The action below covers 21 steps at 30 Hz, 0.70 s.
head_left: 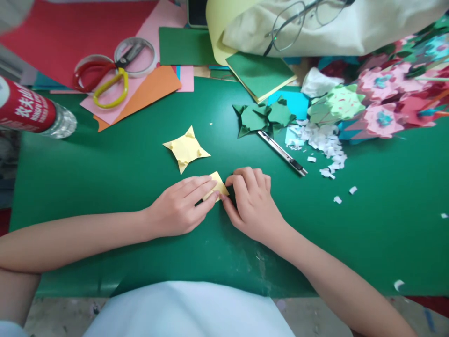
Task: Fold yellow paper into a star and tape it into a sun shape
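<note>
A small folded piece of yellow paper (218, 185) lies on the green sheet (105, 187) between my hands. My left hand (180, 203) rests flat on the sheet, its fingers stretched out and pressing on the paper's left part. My right hand (250, 201) is curled, with its fingertips and thumb pinching the paper's right edge. Just beyond them lies a yellow folded paper star (185, 149), touched by neither hand.
A utility knife (282, 153), white paper scraps (328, 145) and green folded shapes (261, 118) lie to the right. Scissors (105, 77), a tape roll (138, 56) and coloured sheets are at the back left, with a bottle (31, 112). Glasses (298, 21) rest on cloth; paper flowers (386, 98) sit far right.
</note>
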### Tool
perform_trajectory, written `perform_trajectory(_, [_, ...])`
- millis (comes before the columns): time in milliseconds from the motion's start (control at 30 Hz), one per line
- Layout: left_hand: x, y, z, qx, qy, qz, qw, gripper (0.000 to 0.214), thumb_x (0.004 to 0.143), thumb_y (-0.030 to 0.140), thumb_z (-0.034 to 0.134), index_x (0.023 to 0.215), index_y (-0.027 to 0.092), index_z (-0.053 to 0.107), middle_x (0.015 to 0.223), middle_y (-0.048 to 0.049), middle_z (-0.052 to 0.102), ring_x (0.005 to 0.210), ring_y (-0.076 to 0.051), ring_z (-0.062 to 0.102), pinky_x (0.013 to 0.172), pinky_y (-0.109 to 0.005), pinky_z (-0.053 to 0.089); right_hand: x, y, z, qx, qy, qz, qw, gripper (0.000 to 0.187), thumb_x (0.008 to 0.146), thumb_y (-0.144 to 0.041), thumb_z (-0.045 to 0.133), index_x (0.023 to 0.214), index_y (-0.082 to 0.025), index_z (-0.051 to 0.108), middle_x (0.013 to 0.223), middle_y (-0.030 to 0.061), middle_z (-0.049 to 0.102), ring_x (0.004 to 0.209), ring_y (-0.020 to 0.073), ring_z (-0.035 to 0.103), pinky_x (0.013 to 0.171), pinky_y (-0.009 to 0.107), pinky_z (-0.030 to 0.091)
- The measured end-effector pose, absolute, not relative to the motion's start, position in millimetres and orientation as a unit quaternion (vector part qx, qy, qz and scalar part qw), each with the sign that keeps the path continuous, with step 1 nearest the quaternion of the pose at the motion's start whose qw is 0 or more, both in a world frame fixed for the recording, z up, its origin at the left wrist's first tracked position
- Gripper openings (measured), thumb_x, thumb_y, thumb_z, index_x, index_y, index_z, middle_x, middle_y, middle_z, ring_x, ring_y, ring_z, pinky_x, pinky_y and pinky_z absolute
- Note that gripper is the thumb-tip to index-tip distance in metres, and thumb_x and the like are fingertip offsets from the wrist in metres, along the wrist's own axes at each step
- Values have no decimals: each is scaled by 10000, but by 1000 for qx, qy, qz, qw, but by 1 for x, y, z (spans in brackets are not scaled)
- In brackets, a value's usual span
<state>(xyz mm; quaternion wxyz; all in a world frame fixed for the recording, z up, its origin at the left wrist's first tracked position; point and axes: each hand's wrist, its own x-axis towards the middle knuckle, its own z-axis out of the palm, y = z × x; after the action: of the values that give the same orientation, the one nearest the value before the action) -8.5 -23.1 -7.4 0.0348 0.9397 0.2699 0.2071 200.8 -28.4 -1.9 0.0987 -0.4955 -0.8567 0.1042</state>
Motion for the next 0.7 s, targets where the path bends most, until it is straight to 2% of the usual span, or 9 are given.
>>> perform_trajectory(100, [-9, -22, -7, 938, 273, 207, 53, 289, 862, 120, 597, 1136, 58, 664, 1227, -185, 676, 1163, -308, 649, 945, -417, 597, 203, -25, -3, -485, -855, 133, 128, 140, 942, -290, 472, 1005, -167, 492, 989, 87, 553, 868, 224, 435, 755, 352, 290])
perform_trajectory(333, [-10, -22, -8, 936, 275, 212, 57, 362, 878, 55, 522, 1228, 42, 617, 1333, -208, 604, 1283, -319, 568, 1023, -431, 562, 204, -23, -5, -484, -845, 161, 163, 81, 948, -260, 500, 961, -180, 502, 950, 57, 570, 863, 203, 449, 754, 348, 299])
perform_trajectory(700, [-11, -24, -11, 941, 259, 216, 30, 310, 882, 70, 522, 1160, 27, 654, 1212, -192, 688, 1161, -320, 657, 942, -429, 608, 207, -18, -10, -466, -840, 161, 225, 75, 936, -179, 550, 864, -191, 531, 830, 15, 616, 797, 166, 488, 725, 334, 326])
